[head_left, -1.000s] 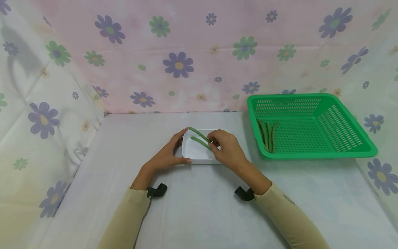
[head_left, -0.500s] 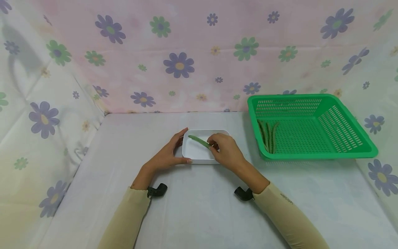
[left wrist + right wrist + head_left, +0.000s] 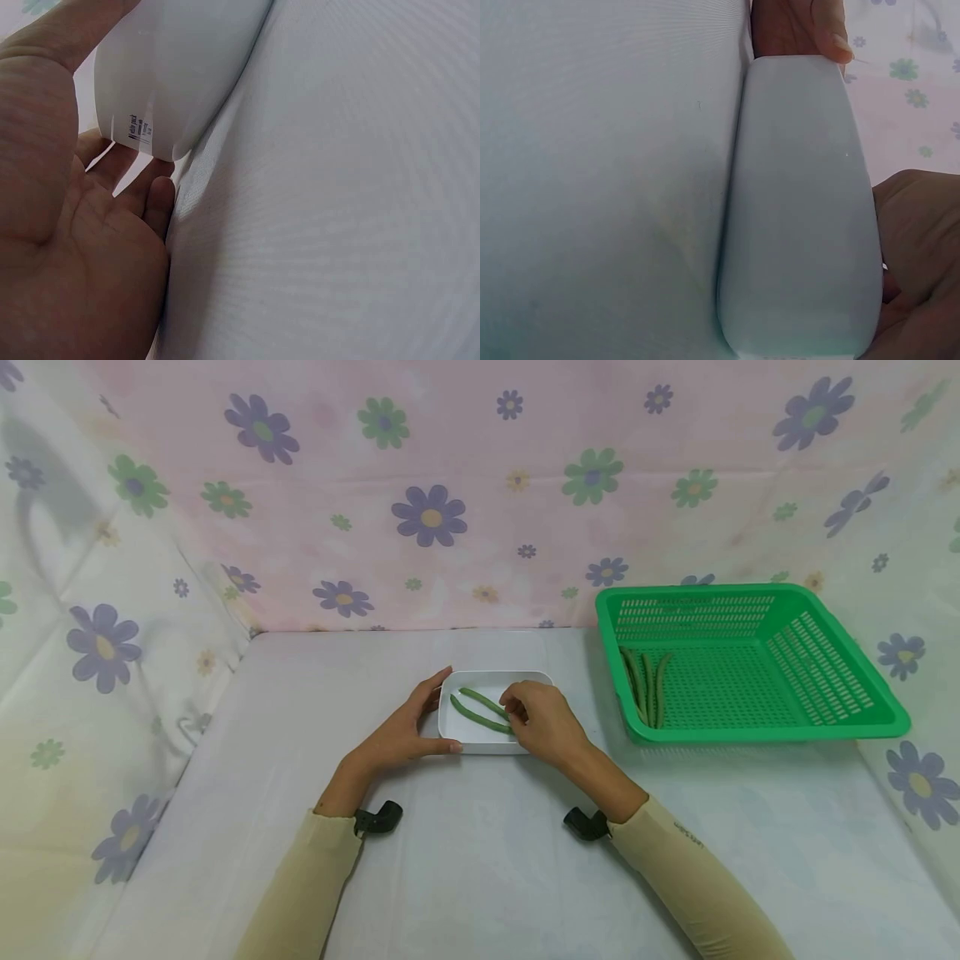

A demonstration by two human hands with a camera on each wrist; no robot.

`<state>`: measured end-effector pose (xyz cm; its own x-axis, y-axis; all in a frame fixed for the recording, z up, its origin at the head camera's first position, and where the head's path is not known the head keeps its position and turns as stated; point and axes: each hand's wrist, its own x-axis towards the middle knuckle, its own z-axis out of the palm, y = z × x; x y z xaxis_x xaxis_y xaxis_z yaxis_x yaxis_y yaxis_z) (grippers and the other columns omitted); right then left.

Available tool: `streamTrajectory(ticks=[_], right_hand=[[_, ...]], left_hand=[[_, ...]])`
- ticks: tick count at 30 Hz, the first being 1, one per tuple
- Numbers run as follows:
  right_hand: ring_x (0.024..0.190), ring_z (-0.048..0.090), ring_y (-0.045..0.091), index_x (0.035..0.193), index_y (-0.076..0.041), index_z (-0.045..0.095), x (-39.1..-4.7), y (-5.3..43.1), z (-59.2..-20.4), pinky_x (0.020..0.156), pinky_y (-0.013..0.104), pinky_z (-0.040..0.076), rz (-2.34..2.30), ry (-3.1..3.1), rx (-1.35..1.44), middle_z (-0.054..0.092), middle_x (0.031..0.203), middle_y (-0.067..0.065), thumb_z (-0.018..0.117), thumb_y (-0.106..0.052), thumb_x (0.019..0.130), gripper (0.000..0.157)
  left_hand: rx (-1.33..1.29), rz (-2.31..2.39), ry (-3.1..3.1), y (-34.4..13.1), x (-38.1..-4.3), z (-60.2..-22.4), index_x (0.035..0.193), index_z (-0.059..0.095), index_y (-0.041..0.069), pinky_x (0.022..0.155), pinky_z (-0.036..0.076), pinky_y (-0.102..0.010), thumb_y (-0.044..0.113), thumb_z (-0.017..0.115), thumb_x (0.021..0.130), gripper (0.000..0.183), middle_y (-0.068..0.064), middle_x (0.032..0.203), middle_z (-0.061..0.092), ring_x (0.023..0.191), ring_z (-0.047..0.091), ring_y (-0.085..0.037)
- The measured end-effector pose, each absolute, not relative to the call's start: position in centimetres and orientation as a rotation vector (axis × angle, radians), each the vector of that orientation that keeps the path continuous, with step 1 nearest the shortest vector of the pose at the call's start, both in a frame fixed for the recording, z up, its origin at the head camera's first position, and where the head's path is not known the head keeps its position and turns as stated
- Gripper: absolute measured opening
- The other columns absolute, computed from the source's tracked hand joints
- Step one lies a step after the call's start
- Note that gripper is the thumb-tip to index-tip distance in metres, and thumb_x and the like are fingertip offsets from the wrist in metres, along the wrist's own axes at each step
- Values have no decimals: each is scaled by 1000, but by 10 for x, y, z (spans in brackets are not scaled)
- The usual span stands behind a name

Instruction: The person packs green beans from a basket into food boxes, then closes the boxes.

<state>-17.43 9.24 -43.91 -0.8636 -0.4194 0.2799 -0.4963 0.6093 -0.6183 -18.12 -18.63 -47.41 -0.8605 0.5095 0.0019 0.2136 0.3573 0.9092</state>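
A small white rectangular tray point(image 3: 487, 748) is held at its left end by my left hand point(image 3: 397, 735), thumb along the front wall and fingers round the back corner. In the left wrist view small dark print marks the end wall of the tray point(image 3: 172, 67). Two green beans lie slanted inside: a rear bean point(image 3: 483, 701) and a front bean point(image 3: 477, 717). Over the tray's right part, my right hand point(image 3: 551, 718) pinches the right end of the front bean, its fingertips covering both right ends. The right wrist view shows that hand point(image 3: 919, 247) beyond the tray's wall.
A green plastic basket point(image 3: 757, 735) stands to the right, with several darker green beans point(image 3: 651, 693) along its left side. White cloth covers the table point(image 3: 480, 852). A flowered curtain point(image 3: 480, 585) rises behind and at both sides.
My right hand has lowered the bean it pinches and brought it toward the front, from above the rear bean to the tray's front part. The left hand and tray have stayed in place.
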Motion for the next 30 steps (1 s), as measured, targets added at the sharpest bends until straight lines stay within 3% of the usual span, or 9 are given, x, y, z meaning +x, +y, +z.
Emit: streamTrajectory(ticks=[4, 12, 18, 24, 30], right_hand=[[80, 67, 18, 103, 2, 76, -174, 93, -437, 72, 29, 59, 1056, -2734, 791, 72, 92, 9, 69, 9, 93, 14], [80, 69, 19, 115, 1, 73, -168, 105, -409, 74, 34, 61, 1067, -2700, 784, 73, 92, 8, 74, 3, 92, 23], [79, 71, 22, 116, 3, 72, -164, 121, -382, 74, 38, 64, 1136, -2595, 792, 73, 92, 11, 73, 5, 93, 24], [80, 73, 22, 115, 3, 72, -159, 142, -358, 75, 38, 63, 1151, -2524, 729, 74, 92, 11, 74, 6, 93, 23], [77, 74, 22, 112, 2, 74, -161, 165, -347, 73, 40, 64, 1117, -2447, 638, 75, 92, 11, 77, 7, 91, 22]], left_hand=[[643, 1522, 2330, -186, -182, -474, 172, 13, 26, 128, 26, -55, 12, 93, 83, 120, -8, 174, 22, 157, 31, -35], [639, 1490, 2351, -186, -183, -473, 172, 14, 31, 128, 27, -52, 27, 94, 84, 118, -1, 173, 24, 157, 32, -28], [644, 1489, 2348, -186, -183, -473, 171, 15, 37, 128, 26, -53, 24, 93, 85, 117, -3, 173, 25, 156, 33, -29], [633, 1474, 2362, -186, -183, -474, 172, 14, 31, 129, 25, -53, 24, 94, 84, 119, -4, 173, 24, 157, 32, -30], [633, 1464, 2372, -186, -182, -476, 172, 14, 31, 128, 26, -53, 26, 94, 84, 119, -4, 172, 28, 156, 33, -30]])
